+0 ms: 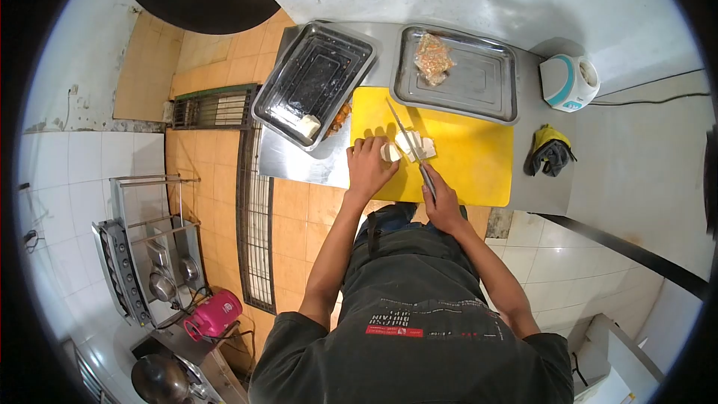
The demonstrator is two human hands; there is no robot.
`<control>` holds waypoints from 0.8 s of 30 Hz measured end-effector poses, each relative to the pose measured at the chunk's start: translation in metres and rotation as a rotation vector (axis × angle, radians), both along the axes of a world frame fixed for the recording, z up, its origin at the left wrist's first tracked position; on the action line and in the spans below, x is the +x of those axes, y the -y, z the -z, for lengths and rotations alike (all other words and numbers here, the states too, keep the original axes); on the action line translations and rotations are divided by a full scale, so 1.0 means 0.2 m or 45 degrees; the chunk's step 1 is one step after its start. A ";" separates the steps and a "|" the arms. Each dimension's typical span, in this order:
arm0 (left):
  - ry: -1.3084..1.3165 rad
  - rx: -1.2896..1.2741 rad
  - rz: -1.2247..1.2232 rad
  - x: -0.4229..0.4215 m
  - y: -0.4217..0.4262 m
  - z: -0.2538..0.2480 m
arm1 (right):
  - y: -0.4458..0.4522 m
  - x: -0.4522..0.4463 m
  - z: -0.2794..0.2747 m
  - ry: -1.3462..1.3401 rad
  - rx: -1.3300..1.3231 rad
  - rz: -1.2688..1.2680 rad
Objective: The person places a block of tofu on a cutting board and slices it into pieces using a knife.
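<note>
The dark short-sleeved shirt [419, 284] bears red-and-white print [394, 331].

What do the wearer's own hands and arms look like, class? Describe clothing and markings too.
The left hand and right hand are ungloved, with bare wrists and forearms. Short, loose, dark grey sleeves cover the upper arms. They belong to a dark grey shirt with small white lettering and a red block. The lettering is mostly too small to read.
</note>
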State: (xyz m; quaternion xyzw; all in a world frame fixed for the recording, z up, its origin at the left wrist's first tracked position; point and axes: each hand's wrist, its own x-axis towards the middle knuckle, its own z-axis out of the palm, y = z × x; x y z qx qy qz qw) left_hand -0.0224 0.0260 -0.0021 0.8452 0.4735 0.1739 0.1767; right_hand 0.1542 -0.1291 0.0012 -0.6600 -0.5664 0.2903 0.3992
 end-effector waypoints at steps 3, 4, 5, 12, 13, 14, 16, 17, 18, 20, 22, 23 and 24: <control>0.005 -0.001 0.030 0.00 0.00 0.00 | 0.01 0.00 0.00 -0.027 -0.042 0.009; 0.007 -0.002 0.033 0.00 -0.01 0.00 | 0.02 0.01 0.00 -0.025 -0.043 0.012; 0.039 -0.006 0.036 0.00 -0.01 0.00 | 0.02 0.01 0.00 -0.015 -0.030 0.024; 0.552 -0.317 -0.004 0.01 -0.02 0.04 | 0.03 0.02 -0.04 -0.099 -0.101 0.046; 0.552 -0.315 -0.002 0.00 -0.02 0.05 | 0.03 0.01 -0.04 -0.099 -0.098 0.048; 0.605 -0.419 -0.056 0.00 -0.02 0.05 | 0.02 0.01 -0.04 -0.109 -0.082 0.043; 0.655 -0.525 -0.111 -0.01 -0.01 0.06 | 0.02 0.01 -0.05 -0.121 -0.066 0.037; 0.659 -0.511 -0.104 -0.01 -0.01 0.07 | 0.02 0.01 -0.05 -0.115 -0.062 0.029; 0.664 -0.497 -0.096 -0.02 -0.01 0.08 | 0.02 0.00 -0.05 -0.107 -0.057 0.021; 0.648 -0.476 -0.067 -0.03 0.00 0.11 | 0.02 0.00 -0.06 -0.116 -0.068 -0.001; 0.630 -0.456 -0.039 -0.03 0.00 0.09 | 0.02 -0.01 -0.06 -0.128 -0.080 -0.022; 0.625 -0.450 -0.036 -0.03 0.01 0.08 | 0.02 -0.01 -0.06 -0.110 -0.057 -0.035; 0.621 -0.444 -0.033 -0.03 0.01 0.08 | 0.02 -0.01 -0.05 -0.092 -0.033 -0.048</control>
